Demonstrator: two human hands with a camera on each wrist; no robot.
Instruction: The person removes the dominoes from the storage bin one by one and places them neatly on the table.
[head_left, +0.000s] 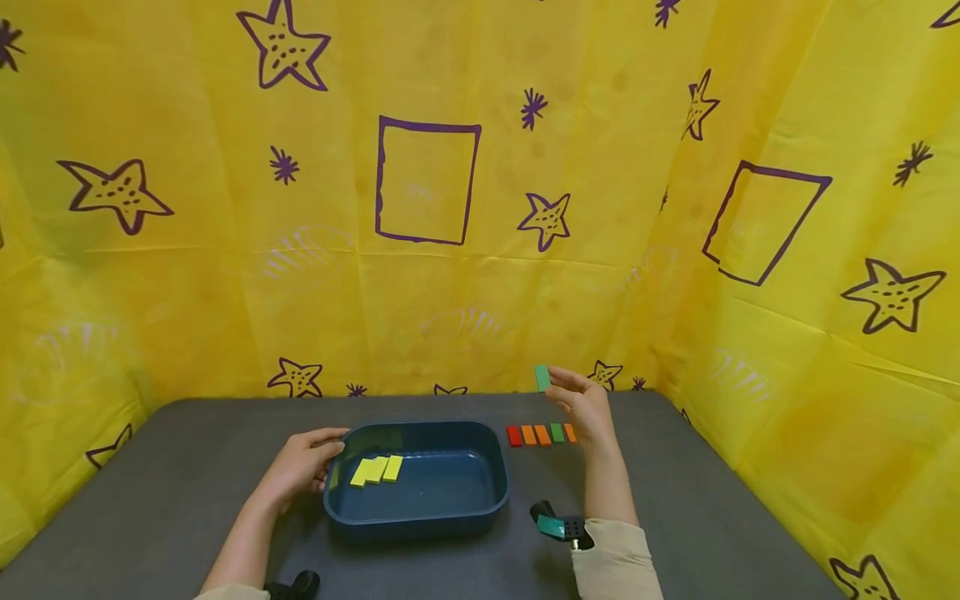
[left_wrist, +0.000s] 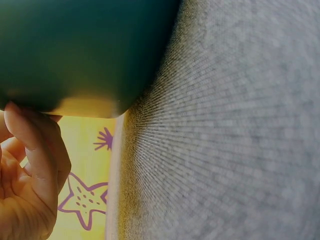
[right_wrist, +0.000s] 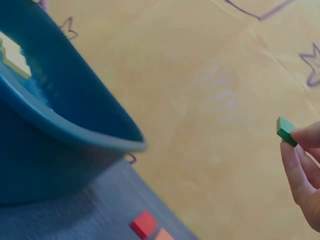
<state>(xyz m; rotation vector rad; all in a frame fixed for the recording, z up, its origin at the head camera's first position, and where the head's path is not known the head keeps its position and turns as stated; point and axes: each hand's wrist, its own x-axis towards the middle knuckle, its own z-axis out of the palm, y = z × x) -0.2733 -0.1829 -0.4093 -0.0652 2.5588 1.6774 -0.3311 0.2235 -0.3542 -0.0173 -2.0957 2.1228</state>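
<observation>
My left hand (head_left: 298,463) holds the left end of a dark blue plastic tub (head_left: 417,527), its thumb at the rim. In the left wrist view the curled fingers (left_wrist: 37,150) touch the tub's outer wall. Inside the tub, toward the left, lie several yellow blocks (head_left: 375,471). Between thumb and fingertips my right hand (head_left: 591,412) pinches a small flat green block (head_left: 542,378), raised above the table's back edge. The right wrist view also shows this green block (right_wrist: 285,131) near the fingertips.
Right of the tub, a row of small blocks lies on the grey table (head_left: 675,500): a red one (head_left: 513,436), orange ones (head_left: 536,435) and a green one (head_left: 557,432), with another orange one partly behind my right hand. Yellow patterned cloth (head_left: 420,317) surrounds the table.
</observation>
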